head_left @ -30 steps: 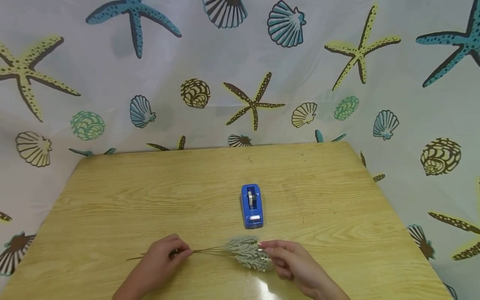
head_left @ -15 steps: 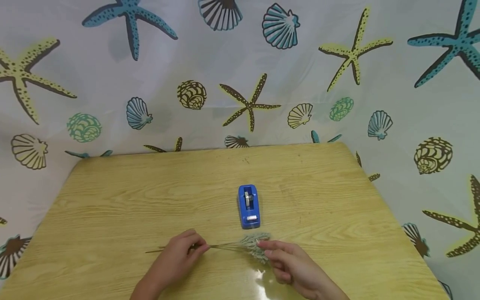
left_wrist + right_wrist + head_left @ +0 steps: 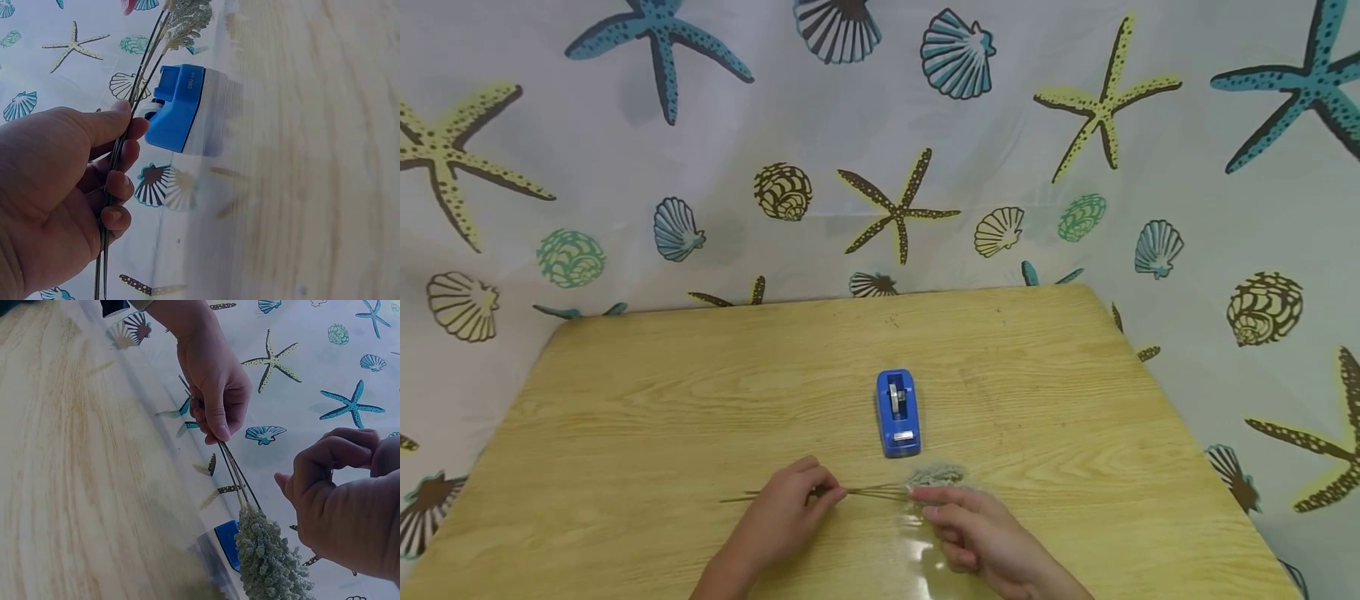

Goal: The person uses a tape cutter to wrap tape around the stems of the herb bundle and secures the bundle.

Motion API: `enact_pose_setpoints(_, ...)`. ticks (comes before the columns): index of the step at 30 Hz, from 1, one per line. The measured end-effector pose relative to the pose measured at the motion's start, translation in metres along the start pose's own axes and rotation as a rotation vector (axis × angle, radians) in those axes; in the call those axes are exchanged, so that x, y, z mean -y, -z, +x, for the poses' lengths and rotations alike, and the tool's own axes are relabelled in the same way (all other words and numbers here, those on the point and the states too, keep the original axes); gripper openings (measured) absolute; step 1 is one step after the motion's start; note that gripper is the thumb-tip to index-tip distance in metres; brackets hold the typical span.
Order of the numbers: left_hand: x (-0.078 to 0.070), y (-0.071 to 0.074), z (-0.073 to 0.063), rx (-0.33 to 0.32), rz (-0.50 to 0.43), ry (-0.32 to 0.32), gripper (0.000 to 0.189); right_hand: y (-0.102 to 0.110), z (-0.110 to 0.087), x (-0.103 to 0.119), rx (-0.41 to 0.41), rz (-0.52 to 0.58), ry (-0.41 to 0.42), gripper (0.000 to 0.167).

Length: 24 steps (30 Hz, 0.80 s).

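Note:
My left hand (image 3: 793, 504) pinches a small bunch of dried flowers (image 3: 936, 475) by their thin brown stems, with the tail ends sticking out to the left. In the right wrist view the fluffy pale-green flower heads (image 3: 269, 556) hang below the stems. My right hand (image 3: 973, 529) is at the flower end, thumb and index finger together beside the stems, overlapping part of the heads in the head view. A glossy clear strip, seemingly tape (image 3: 913, 520), shows only as glints under its fingertips. Behind the flowers stands a blue tape dispenser (image 3: 898, 414).
The wood-grain table (image 3: 700, 375) carries the work, with glare near its front edge. A white cloth (image 3: 715, 167) printed with starfish and shells hangs behind and along the sides.
My left hand has moved right, carrying the dried flowers rightward. My right hand has stayed nearly in place, so its fingertips are now near the stems just below the heads.

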<state>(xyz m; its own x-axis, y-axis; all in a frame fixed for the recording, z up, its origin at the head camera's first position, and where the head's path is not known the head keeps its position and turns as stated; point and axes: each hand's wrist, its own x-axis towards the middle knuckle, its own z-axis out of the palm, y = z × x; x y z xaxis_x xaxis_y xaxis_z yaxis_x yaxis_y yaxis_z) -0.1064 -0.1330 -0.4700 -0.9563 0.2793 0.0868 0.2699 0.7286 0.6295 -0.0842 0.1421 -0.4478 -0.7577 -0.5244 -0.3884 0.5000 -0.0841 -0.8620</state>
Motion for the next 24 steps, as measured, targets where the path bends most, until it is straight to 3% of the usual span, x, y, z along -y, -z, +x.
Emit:
enact_pose_setpoints(10, -0.007, -0.010, 0.008, -0.054, 0.044, -0.019, 0.010, -0.001, 0.001, -0.003, 0.004, 0.014, -0.001, 0.057)
enact_pose_setpoints(24, -0.019, -0.024, 0.021, -0.030, 0.043, -0.061, 0.010, 0.002, 0.005, -0.010, 0.007, 0.006, -0.029, 0.054)
